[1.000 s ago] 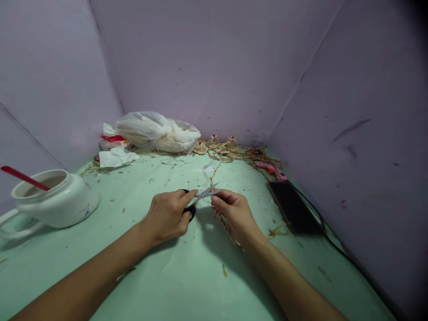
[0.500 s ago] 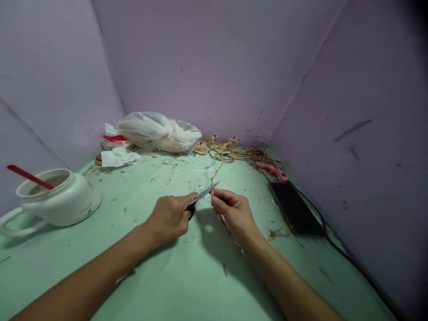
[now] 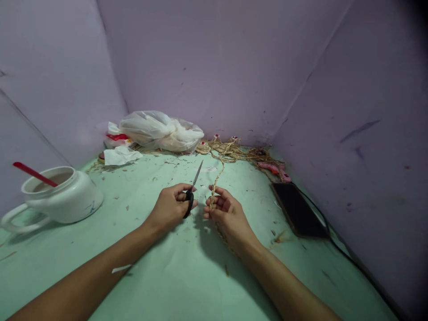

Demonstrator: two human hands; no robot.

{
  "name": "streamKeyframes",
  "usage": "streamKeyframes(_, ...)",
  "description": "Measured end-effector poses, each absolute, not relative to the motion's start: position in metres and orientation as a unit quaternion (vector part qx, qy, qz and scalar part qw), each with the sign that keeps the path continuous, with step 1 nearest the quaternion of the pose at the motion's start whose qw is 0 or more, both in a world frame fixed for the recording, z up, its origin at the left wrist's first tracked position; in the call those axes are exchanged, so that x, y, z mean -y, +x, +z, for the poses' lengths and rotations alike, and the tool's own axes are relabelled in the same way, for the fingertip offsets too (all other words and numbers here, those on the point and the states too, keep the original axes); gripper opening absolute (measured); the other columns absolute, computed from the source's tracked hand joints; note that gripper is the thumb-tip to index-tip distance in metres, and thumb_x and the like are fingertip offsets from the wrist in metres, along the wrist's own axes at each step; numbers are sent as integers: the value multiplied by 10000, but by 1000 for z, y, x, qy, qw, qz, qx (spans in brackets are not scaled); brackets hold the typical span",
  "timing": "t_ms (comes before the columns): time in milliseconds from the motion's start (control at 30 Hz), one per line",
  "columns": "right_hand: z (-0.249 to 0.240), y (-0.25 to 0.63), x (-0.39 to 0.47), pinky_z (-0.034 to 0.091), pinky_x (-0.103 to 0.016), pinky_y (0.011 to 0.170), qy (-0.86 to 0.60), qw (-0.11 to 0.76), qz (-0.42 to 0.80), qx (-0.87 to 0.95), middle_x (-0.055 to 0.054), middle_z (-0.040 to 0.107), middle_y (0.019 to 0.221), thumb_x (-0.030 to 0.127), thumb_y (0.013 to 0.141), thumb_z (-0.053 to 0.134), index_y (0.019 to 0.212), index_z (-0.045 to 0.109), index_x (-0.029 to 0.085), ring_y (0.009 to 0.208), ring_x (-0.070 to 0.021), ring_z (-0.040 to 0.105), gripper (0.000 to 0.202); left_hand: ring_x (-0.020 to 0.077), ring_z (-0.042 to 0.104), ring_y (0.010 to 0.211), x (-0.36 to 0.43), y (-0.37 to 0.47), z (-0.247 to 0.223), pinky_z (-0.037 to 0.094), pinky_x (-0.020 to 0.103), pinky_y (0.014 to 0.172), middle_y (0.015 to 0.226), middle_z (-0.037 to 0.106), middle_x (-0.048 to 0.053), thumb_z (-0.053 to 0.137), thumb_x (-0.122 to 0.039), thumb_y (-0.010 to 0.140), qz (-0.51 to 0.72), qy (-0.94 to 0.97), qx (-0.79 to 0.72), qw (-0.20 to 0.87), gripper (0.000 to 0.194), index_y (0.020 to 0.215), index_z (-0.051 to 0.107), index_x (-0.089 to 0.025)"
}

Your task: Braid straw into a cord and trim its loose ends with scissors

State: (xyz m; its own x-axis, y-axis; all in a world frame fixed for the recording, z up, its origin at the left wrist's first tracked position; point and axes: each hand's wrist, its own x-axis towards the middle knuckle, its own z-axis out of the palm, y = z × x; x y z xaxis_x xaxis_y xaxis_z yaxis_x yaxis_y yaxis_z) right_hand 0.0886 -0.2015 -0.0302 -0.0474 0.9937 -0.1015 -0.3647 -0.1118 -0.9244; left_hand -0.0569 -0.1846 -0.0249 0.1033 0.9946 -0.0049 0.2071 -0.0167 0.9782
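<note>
Scissors [image 3: 189, 197]: grey metal blade [image 3: 197, 175], smooth black plastic-looking handles. Cord [image 3: 214, 189]: rough, matt, straw-like fibre. Mug [image 3: 72, 203] by worktop's [image 3: 174, 276] left edge: glossy, smooth; spoon [image 3: 35, 174] plastic-looking. Back edge: bag [image 3: 157, 131], thin crinkled plastic. Right edge: phone [image 3: 299, 209], smooth glass-like face. Worktop: smooth, low sheen.
</note>
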Motion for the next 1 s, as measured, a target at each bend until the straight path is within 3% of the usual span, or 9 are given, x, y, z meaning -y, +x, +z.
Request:
streamKeyframes(267, -26, 91, 200, 309, -191, 419, -430, 560, 602, 374, 23, 527, 651, 375, 701, 571, 917, 578, 163, 474, -64, 460, 302, 71, 456, 456, 183, -58, -31, 395, 188, 461, 556, 529, -28, 610, -279, 628, 396, 617, -509, 451, 332, 915, 564, -119)
streamKeyframes(600, -29, 94, 196, 380, -205, 452, -402, 567, 637, 334, 9, 554, 669, 295, 664, 609, 865, 592, 152, 508, -79, 503, 247, 74, 459, 486, 183, -58, -29, 422, 203, 496, 580, 535, -15, 606, -277, 627, 397, 618, -513, 445, 360, 936, 556, -98)
streamKeyframes(767, -26, 92, 198, 375, -207, 443, -411, 569, 623, 346, 11, 546, 671, 366, 682, 597, 881, 585, 154, 510, -83, 494, 292, 72, 455, 478, 183, -57, -31, 406, 192, 483, 573, 532, -22, 595, -281, 642, 391, 630, -511, 434, 328, 920, 560, -111)
streamKeyframes(867, -27, 91, 198, 347, -209, 423, -441, 568, 593, 363, 25, 523, 620, 395, 684, 597, 830, 591, 145, 454, -69, 449, 290, 78, 468, 490, 183, -58, -33, 394, 186, 477, 588, 543, -15, 580, -277, 656, 383, 649, -511, 415, 309, 921, 565, -118)
streamKeyframes(1000, -31, 93, 195, 373, -221, 483, -460, 584, 565, 358, 36, 513, 543, 315, 633, 642, 756, 608, 136, 455, -69, 447, 220, 103, 509, 541, 184, -60, -33, 401, 196, 504, 626, 573, 0, 572, -297, 665, 362, 686, -512, 371, 298, 914, 572, -132)
